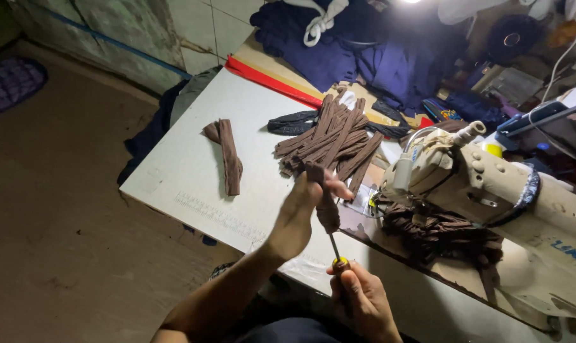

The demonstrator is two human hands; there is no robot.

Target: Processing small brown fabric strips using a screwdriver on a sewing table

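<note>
On the white table [192, 171], which takes up most of the view, a cream sewing machine [491, 184] stands at the right with a bunch of dark brown cloth [440, 232] gathered under its head. Beyond it, at the far edge, dark blue garments [364, 57] lie heaped up, with a red strip [269, 82] running along the table's far side. Near the middle of the table sits a loose pile of brown fabric strips [332, 140], and well apart to its left lie a couple of the same strips [227, 155] on their own.

Closer in, above the table's near edge, the left hand [297, 216] is raised, its fingers pinched around the upper end of a brown fabric tube [324, 197] that hangs upright. Just below, the right hand [361, 295] is closed around the yellow-tipped handle of a thin metal tool [335, 251], whose shaft points up into the tube's lower end.
</note>
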